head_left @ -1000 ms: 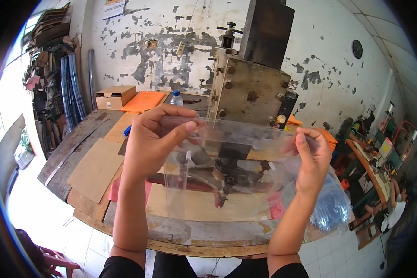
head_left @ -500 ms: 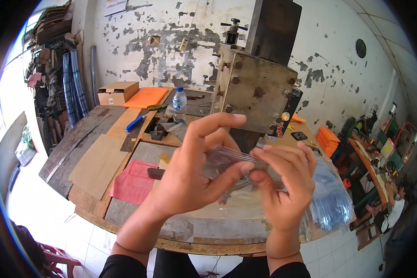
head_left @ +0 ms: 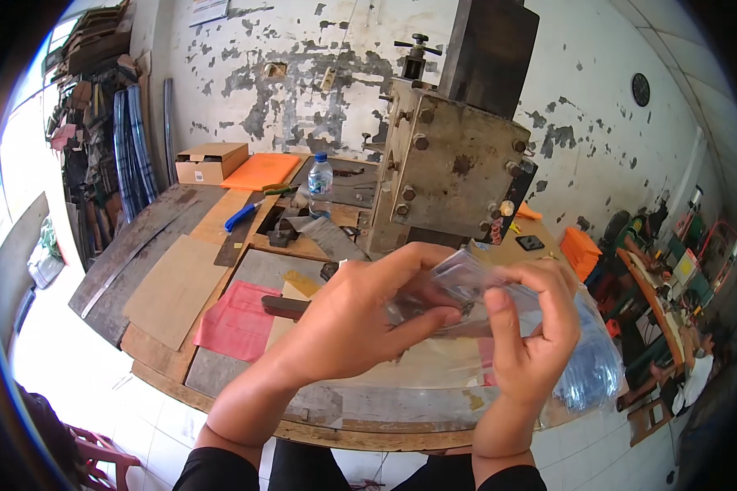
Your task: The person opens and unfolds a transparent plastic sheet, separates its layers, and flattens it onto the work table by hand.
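My left hand (head_left: 368, 307) pinches a folded piece of clear plastic (head_left: 458, 274) between thumb and fingers, above the middle of the work table. My right hand (head_left: 536, 327) is at the right side of the same plastic, thumb and fingers curled towards each other around its edge. Under my hands lies a pale board (head_left: 409, 364) on the table. A pile of clear bluish plastic (head_left: 585, 360) lies to the right of my right hand. Left of my left forearm is a red cloth (head_left: 236, 321).
A big metal press (head_left: 458, 164) stands behind my hands. A water bottle (head_left: 320, 184), a blue-handled tool (head_left: 240, 217), an orange stack (head_left: 260, 171) and a cardboard box (head_left: 212, 163) are at the back left. A phone (head_left: 530, 242) lies right. A person (head_left: 696, 380) sits at the far right.
My hands have come together from wide apart, and the spread plastic sheet is now folded small between them. Since the middle frame, my right hand has shifted slightly right.
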Motion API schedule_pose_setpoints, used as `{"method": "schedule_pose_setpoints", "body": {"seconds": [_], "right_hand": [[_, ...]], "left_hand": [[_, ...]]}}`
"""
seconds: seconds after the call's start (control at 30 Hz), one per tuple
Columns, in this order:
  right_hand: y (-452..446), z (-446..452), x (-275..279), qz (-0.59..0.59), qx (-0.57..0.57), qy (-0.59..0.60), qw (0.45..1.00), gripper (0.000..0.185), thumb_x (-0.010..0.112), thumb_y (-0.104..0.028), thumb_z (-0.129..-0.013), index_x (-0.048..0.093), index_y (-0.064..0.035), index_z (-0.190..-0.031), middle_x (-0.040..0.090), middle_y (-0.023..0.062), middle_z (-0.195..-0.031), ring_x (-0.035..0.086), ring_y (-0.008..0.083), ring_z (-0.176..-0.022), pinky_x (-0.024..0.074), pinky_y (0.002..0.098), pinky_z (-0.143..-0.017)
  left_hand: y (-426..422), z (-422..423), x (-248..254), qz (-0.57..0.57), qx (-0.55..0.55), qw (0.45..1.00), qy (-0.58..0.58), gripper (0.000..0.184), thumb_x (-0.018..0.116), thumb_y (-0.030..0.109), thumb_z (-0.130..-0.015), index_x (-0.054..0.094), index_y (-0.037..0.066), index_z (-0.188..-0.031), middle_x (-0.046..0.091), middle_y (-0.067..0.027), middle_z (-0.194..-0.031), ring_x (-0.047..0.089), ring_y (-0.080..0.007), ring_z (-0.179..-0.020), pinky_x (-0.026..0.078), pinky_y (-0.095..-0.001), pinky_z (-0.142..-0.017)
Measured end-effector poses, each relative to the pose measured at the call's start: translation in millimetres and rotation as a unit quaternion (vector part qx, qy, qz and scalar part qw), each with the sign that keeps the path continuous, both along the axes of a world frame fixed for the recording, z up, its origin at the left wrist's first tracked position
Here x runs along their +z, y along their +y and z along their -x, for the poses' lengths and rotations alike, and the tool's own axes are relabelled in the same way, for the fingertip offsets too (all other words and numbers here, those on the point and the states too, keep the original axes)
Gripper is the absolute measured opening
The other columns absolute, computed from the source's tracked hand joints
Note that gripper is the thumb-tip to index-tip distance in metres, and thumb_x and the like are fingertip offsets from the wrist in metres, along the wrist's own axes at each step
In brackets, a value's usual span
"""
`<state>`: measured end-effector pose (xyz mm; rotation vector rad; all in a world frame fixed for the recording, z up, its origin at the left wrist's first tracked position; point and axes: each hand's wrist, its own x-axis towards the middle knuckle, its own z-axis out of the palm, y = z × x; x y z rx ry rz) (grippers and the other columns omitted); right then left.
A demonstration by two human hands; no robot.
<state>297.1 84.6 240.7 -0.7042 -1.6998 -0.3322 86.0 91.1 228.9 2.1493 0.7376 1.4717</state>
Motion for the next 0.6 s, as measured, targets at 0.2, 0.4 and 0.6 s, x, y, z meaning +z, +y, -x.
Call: {"method": "schedule_pose_setpoints", "body": {"seconds": [0.2,0.4,0.6], "right_hand": [[-3,-8,-1,-0.002,-0.014,-0.007,1.0,0.02,0.09,-0.021,-0.09,0.077,-0.0077,-0.098,0.075,0.0032,-0.088,0.066,0.0221,-0.083,0.0424,0.0386,-0.097],[6,-26,5,-0.005,-0.052,0.119,0.992,0.022,0.091,-0.017,-0.088,0.075,-0.0028,-0.093,0.072,0.003,-0.087,0.062,0.0204,-0.086,0.0463,0.0351,-0.092],[27,-47,3,0.016,-0.071,0.151,0.986,0.025,0.089,-0.019,-0.093,0.074,-0.0003,-0.097,0.075,0.0043,-0.091,0.065,0.0173,-0.087,0.0507,0.0323,-0.09]], "left_hand": [[-3,-9,2,0.055,-0.023,0.998,-0.022,0.046,0.089,0.005,-0.093,0.067,0.004,-0.134,0.083,-0.005,-0.095,0.078,-0.0101,-0.079,0.06,-0.0272,-0.075],[5,-2,6,0.065,-0.022,0.993,0.094,0.052,0.087,0.008,-0.093,0.063,0.005,-0.139,0.082,-0.0058,-0.089,0.079,-0.012,-0.082,0.057,-0.027,-0.077],[13,7,11,0.183,-0.038,0.971,0.149,0.058,0.086,0.009,-0.092,0.058,0.006,-0.143,0.082,-0.0056,-0.091,0.079,-0.0141,-0.089,0.058,-0.0278,-0.081]]}}
